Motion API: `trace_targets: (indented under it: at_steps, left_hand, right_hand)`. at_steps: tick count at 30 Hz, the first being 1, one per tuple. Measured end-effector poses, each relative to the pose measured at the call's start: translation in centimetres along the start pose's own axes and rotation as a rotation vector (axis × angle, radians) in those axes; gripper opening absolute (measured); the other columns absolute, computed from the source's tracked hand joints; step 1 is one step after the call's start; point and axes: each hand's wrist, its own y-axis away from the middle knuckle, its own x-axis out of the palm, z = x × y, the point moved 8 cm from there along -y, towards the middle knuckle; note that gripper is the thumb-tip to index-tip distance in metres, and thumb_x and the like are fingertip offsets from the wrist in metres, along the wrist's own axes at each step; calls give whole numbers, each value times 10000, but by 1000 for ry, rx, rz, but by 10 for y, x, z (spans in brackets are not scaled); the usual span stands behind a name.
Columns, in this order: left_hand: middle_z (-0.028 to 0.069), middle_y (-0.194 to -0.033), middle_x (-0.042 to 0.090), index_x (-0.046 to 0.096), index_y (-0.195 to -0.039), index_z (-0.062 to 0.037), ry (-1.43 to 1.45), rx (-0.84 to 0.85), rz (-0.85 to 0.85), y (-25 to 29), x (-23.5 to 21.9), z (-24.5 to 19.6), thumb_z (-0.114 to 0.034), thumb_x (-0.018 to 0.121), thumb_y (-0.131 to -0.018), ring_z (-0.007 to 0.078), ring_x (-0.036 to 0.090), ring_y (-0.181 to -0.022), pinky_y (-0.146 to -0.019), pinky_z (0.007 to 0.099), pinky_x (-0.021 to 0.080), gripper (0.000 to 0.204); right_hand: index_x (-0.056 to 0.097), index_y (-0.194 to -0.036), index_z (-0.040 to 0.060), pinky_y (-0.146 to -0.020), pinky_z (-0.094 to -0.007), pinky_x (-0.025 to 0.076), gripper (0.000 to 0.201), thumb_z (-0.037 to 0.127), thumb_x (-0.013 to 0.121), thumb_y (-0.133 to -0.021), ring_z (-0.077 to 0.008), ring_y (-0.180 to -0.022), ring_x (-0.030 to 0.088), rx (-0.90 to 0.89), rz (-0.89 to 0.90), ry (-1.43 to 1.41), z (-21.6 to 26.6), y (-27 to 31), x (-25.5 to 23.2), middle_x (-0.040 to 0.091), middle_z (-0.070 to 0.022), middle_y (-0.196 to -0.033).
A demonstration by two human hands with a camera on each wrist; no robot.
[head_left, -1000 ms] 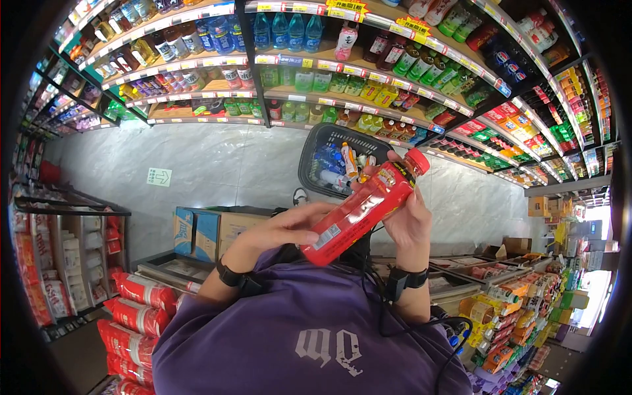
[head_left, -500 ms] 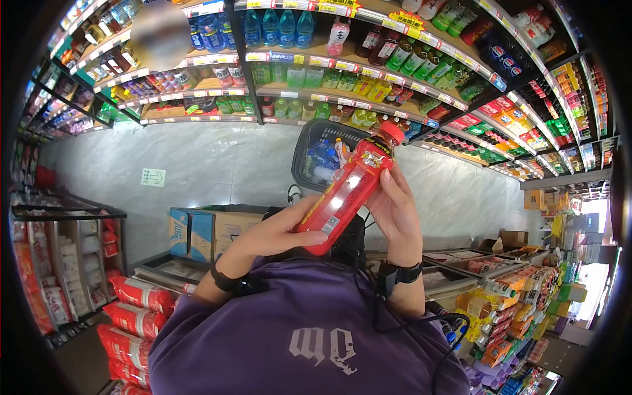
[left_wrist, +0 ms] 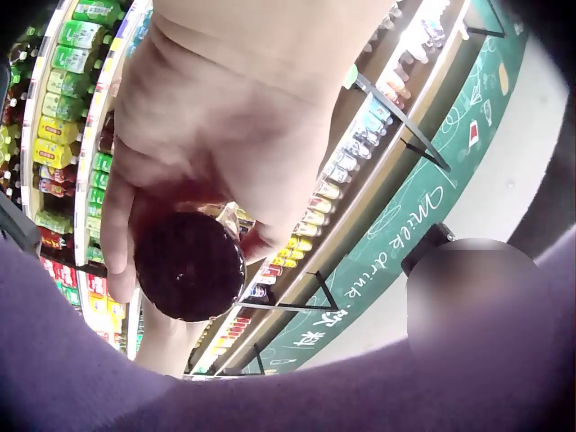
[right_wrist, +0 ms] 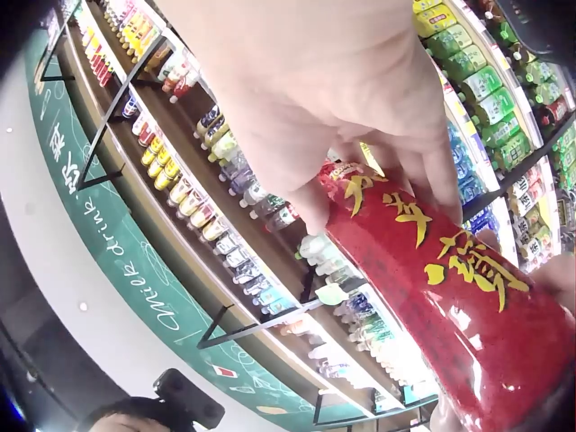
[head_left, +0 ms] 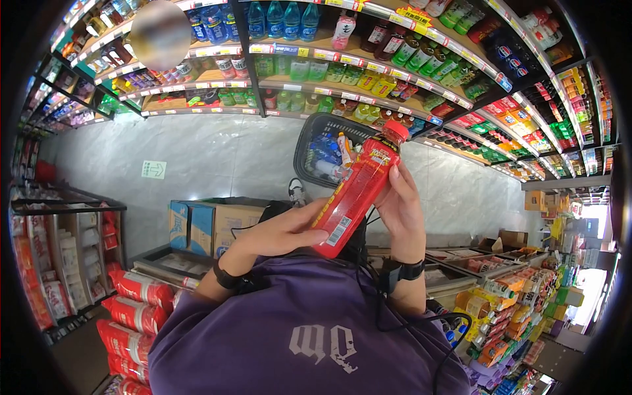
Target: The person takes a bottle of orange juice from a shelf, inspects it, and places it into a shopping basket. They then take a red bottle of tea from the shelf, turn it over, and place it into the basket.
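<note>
Shelves of bottled drinks (head_left: 349, 62) curve across the far side of the aisle, and on the grey floor before them sits a dark basket (head_left: 303, 148) holding bottles, some blue-looking (the rest are too small to name). Cardboard boxes (head_left: 230, 227) stand nearer the person, to the left. The large red bottle (head_left: 360, 191) is held up in front of the body, slanting, its cap end pointing away toward the shelves and to the right; large yellow characters run along it in the right wrist view. The left hand (head_left: 280, 230) grips it around the base, thumb over the side; the right hand (head_left: 402, 207) grips it below the neck, between thumb and fingers. Smallest are the red cap (head_left: 395, 130) and a barcode (head_left: 339, 232) near the base.
</note>
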Motion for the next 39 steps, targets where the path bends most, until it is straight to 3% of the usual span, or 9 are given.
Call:
trace_targets:
  at_steps: [2, 5, 8, 17, 30, 39]
  left_hand:
    - [145, -1410, 520, 304, -1541, 25, -51, 1, -2, 1, 0, -1, -298, 583, -1039, 176, 490, -1288, -1105, 321, 366, 660]
    - [145, -1492, 476, 205, -1592, 31, -78, -38, 18, 1, 0, 4, -269, 589, -1021, 182, 449, -1362, -1128, 323, 345, 750]
    - [149, -1380, 539, 303, -1541, 10, -91, 28, -11, 2, 1, 0, -282, 577, -1034, 197, 518, -1258, -1086, 331, 386, 646]
    - [210, -1274, 599, 211, -1572, -29, -236, -14, 29, 0, 5, 13, -300, 586, -1022, 287, 639, -1115, -967, 378, 482, 719]
    - [219, -1224, 638, 193, -1573, -37, -297, 64, 34, -4, 11, 14, -311, 633, -1001, 311, 678, -1072, -931, 400, 517, 772]
    - [263, -1245, 624, 192, -1572, -18, -379, -6, 19, -3, 15, 3, -348, 661, -972, 390, 667, -1095, -927, 416, 513, 830]
  right_hand:
    - [401, -1490, 36, -1012, -513, 538, 591, 262, 638, -998, -335, -1217, 631, -10, 15, 8, 1, 0, 2, 596, -189, -1365]
    - [391, -1501, 36, -1021, -507, 532, 606, 252, 643, -995, -333, -1229, 624, -16, 18, 23, 2, 0, 4, 594, -194, -1369]
    - [379, -1511, 33, -1038, -502, 519, 618, 236, 644, -991, -338, -1238, 618, -15, 29, 14, 1, 2, 3, 587, -205, -1378]
    - [366, -1520, 19, -1079, -525, 482, 649, 212, 653, -971, -384, -1270, 595, -47, 82, 59, 13, 8, 7, 569, -238, -1401]
    - [381, -1504, -6, -1067, -547, 490, 649, 186, 655, -948, -416, -1234, 618, -56, 84, 53, 18, 9, 6, 586, -281, -1365]
    - [336, -1531, -9, -1070, -563, 482, 852, 273, 741, -837, -442, -1235, 608, -111, 135, 61, 23, 11, 12, 557, -306, -1378]
